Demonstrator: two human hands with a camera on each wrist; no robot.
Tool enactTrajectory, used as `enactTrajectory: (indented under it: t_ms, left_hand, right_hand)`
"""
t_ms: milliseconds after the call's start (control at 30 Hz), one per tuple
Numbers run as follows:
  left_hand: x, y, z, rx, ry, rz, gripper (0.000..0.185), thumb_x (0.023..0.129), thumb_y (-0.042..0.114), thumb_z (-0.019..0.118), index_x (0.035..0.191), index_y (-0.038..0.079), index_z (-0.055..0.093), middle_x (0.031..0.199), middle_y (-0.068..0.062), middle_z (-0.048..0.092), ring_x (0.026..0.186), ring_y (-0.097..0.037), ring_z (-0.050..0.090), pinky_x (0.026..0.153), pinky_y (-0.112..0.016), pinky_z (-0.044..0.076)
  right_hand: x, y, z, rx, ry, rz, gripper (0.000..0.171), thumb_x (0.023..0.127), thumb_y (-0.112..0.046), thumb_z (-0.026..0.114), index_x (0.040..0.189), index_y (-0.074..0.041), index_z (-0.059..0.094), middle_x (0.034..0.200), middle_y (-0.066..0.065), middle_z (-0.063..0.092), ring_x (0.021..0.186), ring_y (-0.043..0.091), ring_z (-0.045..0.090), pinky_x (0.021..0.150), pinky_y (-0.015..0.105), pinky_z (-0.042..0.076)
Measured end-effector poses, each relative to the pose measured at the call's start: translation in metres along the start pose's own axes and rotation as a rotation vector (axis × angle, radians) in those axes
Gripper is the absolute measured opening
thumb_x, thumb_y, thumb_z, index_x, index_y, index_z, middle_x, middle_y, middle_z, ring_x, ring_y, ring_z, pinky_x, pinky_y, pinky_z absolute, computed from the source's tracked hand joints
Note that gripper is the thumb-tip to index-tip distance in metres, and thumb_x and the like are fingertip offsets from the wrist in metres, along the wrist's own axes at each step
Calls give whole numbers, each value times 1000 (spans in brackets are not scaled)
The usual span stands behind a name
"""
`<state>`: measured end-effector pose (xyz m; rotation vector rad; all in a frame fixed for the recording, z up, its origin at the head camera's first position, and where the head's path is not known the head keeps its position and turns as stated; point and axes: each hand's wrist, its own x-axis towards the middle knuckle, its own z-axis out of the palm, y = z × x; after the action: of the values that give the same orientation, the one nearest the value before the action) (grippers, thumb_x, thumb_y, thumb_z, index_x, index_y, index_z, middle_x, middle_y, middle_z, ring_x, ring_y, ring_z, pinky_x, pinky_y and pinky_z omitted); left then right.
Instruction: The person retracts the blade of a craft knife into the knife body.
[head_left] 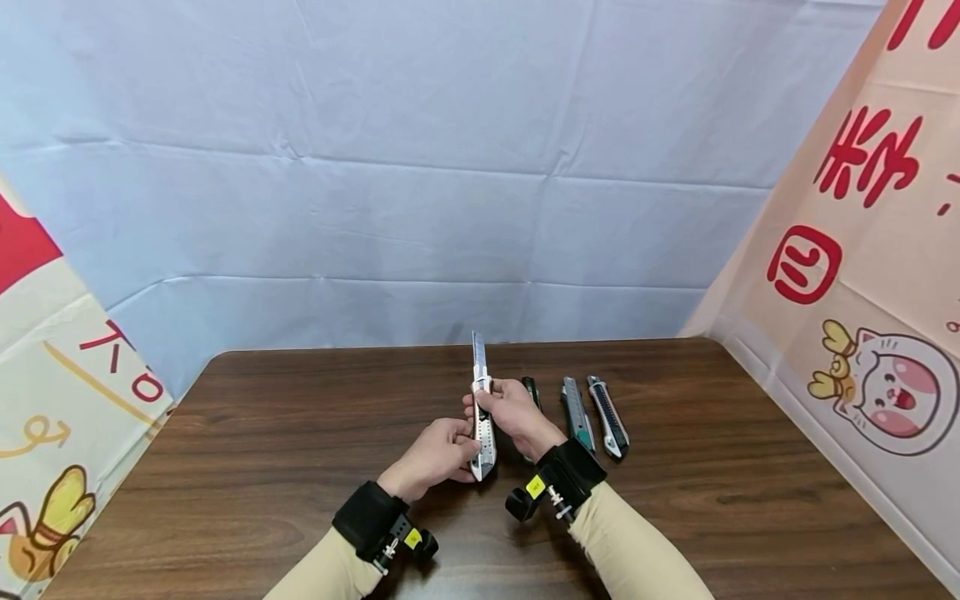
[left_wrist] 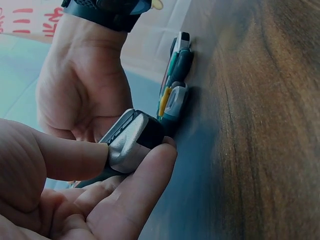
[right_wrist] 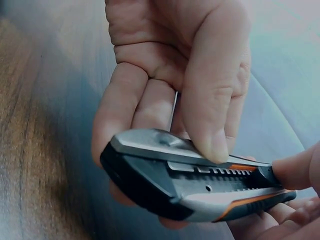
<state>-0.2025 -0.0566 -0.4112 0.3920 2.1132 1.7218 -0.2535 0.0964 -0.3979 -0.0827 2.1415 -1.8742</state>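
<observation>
Both hands hold a silver, black and orange utility knife point(head_left: 483, 446), its long blade point(head_left: 479, 354) extended and pointing away toward the far table edge. My left hand point(head_left: 437, 454) pinches the rear end between thumb and fingers; the left wrist view shows that silver and black end point(left_wrist: 131, 150) close up. Farther forward, my right hand point(head_left: 517, 414) grips the body, and in the right wrist view its thumb point(right_wrist: 295, 170) presses at the black slider point(right_wrist: 264, 177). The left hand point(right_wrist: 210, 90) comes down from the top of that view onto the knife's rear.
On the brown wooden table point(head_left: 300, 425), right of the hands, lie a dark green knife point(head_left: 531, 388), partly hidden by the right hand, a grey and green knife point(head_left: 577, 412) and a silver and black knife point(head_left: 609, 417). A pale blue cloth point(head_left: 420, 208) hangs behind.
</observation>
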Motion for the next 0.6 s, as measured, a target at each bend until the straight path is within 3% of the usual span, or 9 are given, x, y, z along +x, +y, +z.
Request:
enactTrajectory:
  t_ms: [367, 600]
  left_hand:
    - [-1, -2, -1, -5, 3, -9, 30, 98, 6, 47, 119, -13, 57, 106, -19, 67, 89, -16, 65, 73, -35, 61]
    - [0, -7, -3, -101, -17, -4, 33, 100, 10, 47, 125, -9, 55, 108, -18, 67, 88, -14, 66, 80, -30, 60]
  right_hand:
    - [-1, -2, 0, 21, -22, -1, 38, 102, -4, 46, 136, 11, 45, 123, 27, 62, 94, 17, 68, 90, 33, 56]
    - [3, -7, -5, 88, 3, -31, 36, 102, -3, 45, 136, 10, 45, 127, 29, 60, 99, 22, 67, 93, 37, 57]
